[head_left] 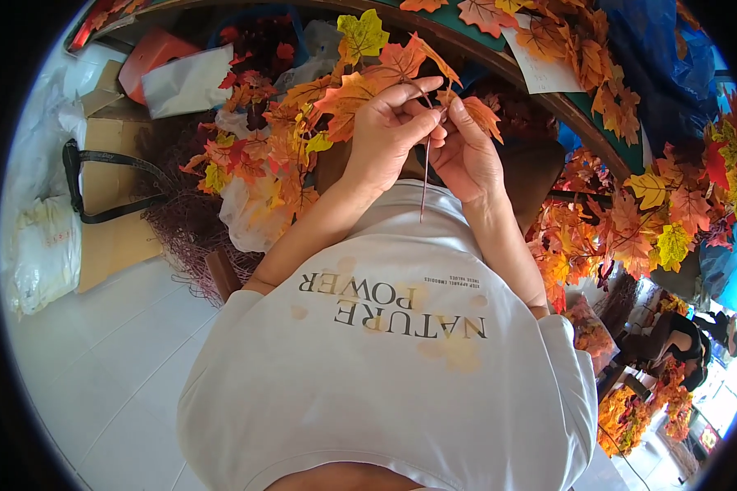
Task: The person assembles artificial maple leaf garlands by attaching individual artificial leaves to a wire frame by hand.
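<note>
My left hand (391, 131) and my right hand (472, 157) meet in front of my chest, fingertips almost touching. Both are closed in a pinch around the thin brown stem (423, 184) of an artificial maple leaf spray. Its lower end hangs down below my fingers. Orange maple leaves (401, 61) fan out above and behind my hands, and a yellow-green leaf (363, 36) stands at the top. Exactly where each fingertip presses on the stem is partly hidden by the fingers.
A table edge (499, 61) curves across the top, with more leaf sprays on it. Bundled thin brown stems (192, 221) lie left of me, beside a cardboard box (115, 204) with a black strap. Heaped autumn leaves (630, 221) hang at the right. Another person (684, 340) sits at far right.
</note>
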The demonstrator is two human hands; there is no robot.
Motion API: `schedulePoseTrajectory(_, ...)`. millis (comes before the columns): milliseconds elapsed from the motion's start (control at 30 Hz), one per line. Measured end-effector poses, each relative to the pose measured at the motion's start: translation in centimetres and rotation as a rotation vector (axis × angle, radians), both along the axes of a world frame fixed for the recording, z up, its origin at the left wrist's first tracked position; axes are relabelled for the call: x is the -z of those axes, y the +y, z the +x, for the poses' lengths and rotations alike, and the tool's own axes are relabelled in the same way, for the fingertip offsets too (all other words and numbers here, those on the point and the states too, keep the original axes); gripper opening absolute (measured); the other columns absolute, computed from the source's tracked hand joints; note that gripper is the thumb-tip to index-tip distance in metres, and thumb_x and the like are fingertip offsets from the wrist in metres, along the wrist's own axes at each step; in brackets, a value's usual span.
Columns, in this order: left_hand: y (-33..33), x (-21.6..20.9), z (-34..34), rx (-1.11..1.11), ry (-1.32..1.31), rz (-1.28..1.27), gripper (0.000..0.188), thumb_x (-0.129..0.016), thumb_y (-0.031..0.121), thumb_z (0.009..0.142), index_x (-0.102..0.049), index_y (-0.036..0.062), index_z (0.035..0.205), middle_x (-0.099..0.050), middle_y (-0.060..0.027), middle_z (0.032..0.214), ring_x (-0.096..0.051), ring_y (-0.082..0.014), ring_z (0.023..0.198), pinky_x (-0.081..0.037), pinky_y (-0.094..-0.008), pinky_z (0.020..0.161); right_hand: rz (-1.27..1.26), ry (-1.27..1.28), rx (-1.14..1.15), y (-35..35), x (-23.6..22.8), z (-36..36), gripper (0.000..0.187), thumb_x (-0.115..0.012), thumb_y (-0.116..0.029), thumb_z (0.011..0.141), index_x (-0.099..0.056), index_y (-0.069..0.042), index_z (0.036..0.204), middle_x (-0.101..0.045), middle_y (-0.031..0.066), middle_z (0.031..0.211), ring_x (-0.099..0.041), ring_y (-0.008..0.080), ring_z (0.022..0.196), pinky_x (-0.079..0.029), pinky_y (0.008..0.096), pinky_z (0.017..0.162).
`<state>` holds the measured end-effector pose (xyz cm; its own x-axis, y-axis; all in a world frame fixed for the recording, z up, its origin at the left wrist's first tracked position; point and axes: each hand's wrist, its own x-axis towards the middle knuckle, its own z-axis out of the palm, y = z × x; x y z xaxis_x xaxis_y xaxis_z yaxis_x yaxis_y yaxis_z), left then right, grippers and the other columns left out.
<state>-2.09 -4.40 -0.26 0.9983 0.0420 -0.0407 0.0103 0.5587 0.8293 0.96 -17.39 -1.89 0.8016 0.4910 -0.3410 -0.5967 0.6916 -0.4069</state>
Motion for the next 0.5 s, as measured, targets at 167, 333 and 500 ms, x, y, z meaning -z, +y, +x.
schedulePoseTrajectory(167, 0.01, 0.29, 0.01, 0.000, 0.007, -0.040, 0.041, -0.057, -0.002, 0.084, -0.046, -0.0084, 0.123, -0.056, -0.0023, 0.073, -0.058, -0.0122, 0.066, -0.050, -0.0240, 0.065, -0.022, -0.036, 0.010, 0.06, 0.25, -0.18, 0.012, -0.060, -0.019, 0.089, -0.059, -0.008, 0.094, -0.060, 0.0007, 0.083, -0.057, 0.0101, 0.073, -0.049, 0.0226, 0.067)
schedulePoseTrajectory(333, -0.01, 0.44, 0.01, 0.009, 0.013, -0.033, 0.040, -0.057, -0.002, 0.084, -0.046, -0.0078, 0.123, -0.056, -0.0022, 0.073, -0.058, -0.0114, 0.067, -0.050, -0.0238, 0.065, -0.043, -0.063, 0.021, 0.07, 0.42, -0.34, 0.012, -0.060, -0.019, 0.089, -0.059, -0.009, 0.095, -0.061, -0.0002, 0.084, -0.058, 0.0089, 0.074, -0.049, 0.0217, 0.067)
schedulePoseTrajectory(500, -0.18, 0.58, 0.01, -0.004, 0.027, -0.055, 0.040, -0.057, -0.002, 0.084, -0.048, -0.0069, 0.122, -0.056, -0.0021, 0.073, -0.058, -0.0113, 0.067, -0.050, -0.0235, 0.064, -0.062, -0.092, 0.062, 0.49, 0.32, -0.74, 0.012, -0.060, -0.020, 0.089, -0.059, -0.010, 0.095, -0.060, -0.0009, 0.083, -0.057, 0.0080, 0.073, -0.048, 0.0204, 0.065)
